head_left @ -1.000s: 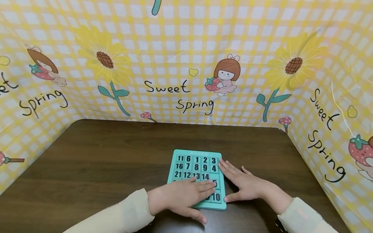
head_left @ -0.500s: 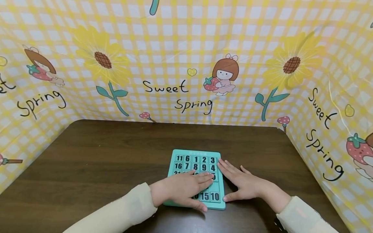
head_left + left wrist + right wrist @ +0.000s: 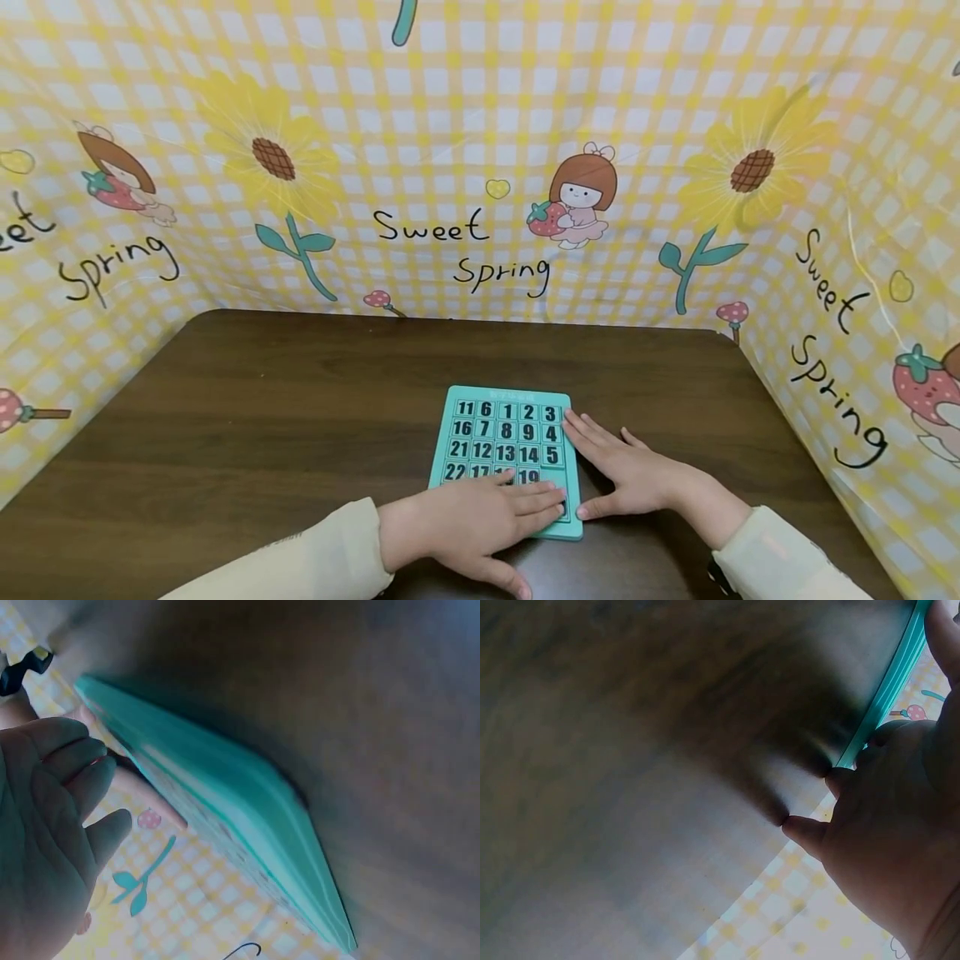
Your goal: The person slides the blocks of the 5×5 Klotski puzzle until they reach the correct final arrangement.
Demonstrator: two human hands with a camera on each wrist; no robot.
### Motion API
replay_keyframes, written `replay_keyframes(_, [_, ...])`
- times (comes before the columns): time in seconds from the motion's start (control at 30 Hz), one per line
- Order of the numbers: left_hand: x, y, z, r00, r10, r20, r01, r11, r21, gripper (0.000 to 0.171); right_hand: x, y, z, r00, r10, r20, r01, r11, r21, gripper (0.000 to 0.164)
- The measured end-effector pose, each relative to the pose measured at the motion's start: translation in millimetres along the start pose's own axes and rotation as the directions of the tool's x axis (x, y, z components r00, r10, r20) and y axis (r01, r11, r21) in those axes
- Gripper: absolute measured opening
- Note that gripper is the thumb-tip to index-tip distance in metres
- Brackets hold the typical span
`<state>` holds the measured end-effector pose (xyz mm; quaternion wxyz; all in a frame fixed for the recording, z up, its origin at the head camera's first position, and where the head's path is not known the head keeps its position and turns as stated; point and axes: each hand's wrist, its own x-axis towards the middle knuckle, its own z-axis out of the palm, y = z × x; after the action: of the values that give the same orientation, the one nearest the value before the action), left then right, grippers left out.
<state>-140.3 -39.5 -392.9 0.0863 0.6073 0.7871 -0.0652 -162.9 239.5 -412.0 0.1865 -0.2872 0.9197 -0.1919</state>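
Note:
A teal number slide puzzle (image 3: 504, 432) lies flat on the table in the head view, its numbered tiles in rows. Spread over its lower part is my left hand (image 3: 480, 521), fingers nearly straight, with the fingertips at the lower right tiles. Most of the bottom row is hidden under that hand. My right hand (image 3: 637, 477) rests along the puzzle's right edge, fingers extended, with fingertips and thumb against the frame. The left wrist view has the puzzle's near side (image 3: 217, 765) beside my left palm. In the right wrist view, my right hand (image 3: 900, 832) meets the teal edge (image 3: 889, 694).
The dark brown wooden table (image 3: 262, 433) extends around the puzzle. A yellow checked cloth (image 3: 450, 125) with flowers and lettering hangs behind the table and along both sides.
The 5 tile has slid up into the third row, leaving a gap below it. My left hand moved up with it, then back down to the lower right. My right hand stayed put.

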Motion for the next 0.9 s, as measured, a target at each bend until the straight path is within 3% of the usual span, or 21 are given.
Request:
replay_keyframes(0.3, [4.3, 6.8, 8.4, 1.000, 0.026, -0.015, -0.023, 0.986, 0.165, 0.080, 0, 2, 2, 1.000, -0.009, -0.009, 0.009, 1.000, -0.004, 0.111])
replay_keyframes(0.73, [8.7, -8.5, 6.3, 1.000, 0.005, 0.009, -0.005, 1.000, -0.006, 0.086, 1, 1, 1, 1.000, -0.013, -0.002, 0.013, 1.000, -0.011, 0.111])
replay_keyframes(0.9, [13.2, -15.9, 5.3, 1.000, -0.011, 0.004, 0.011, 1.000, -0.028, 0.087, 0, 1, 1, 1.000, -0.003, 0.005, 0.003, 1.000, -0.001, 0.111])
